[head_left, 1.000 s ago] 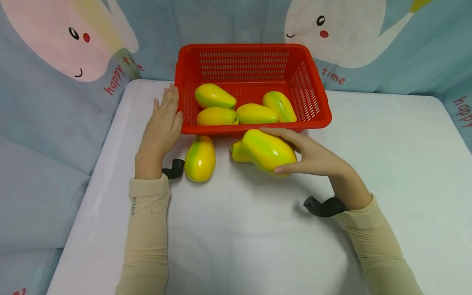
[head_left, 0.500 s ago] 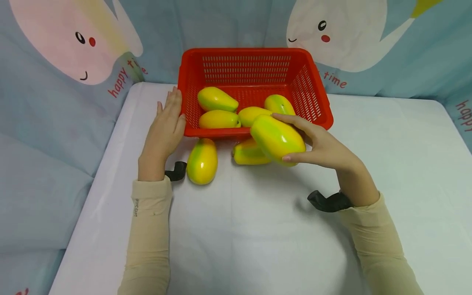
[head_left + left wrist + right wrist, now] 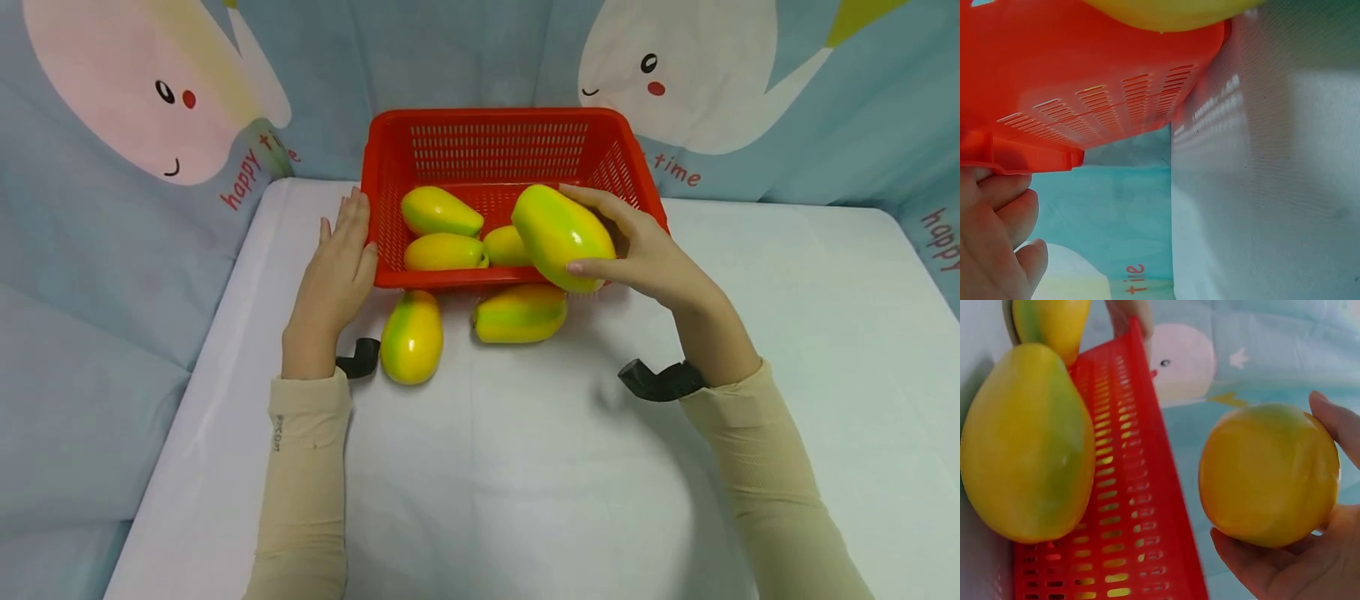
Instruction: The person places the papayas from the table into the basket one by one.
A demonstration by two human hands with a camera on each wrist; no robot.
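My right hand (image 3: 654, 252) grips a yellow-green papaya (image 3: 561, 237) between thumb and fingers, above the front right part of a red plastic basket (image 3: 465, 280). In the right wrist view this papaya (image 3: 1269, 475) stands out above the basket rim. My left hand (image 3: 332, 271) rests with straight fingers along the basket's left side, touching its rim. Several papayas lie inside the basket, among them one at the back left (image 3: 438, 211); the held papaya hides part of the rest. Two more papayas, one upright (image 3: 412, 337) and one lying crosswise (image 3: 520, 315), are on the table in front.
A white cloth (image 3: 480, 467) covers the table. Behind and to the left hangs a blue curtain (image 3: 465, 58) with cartoon prints, close to the basket's back. A black curved piece (image 3: 660, 381) sits at my right wrist, and another (image 3: 360, 358) at the left.
My right hand has lifted the papaya and carried it from in front of the basket to over its front rim, uncovering the crosswise papaya on the table. My left hand stays at the basket.
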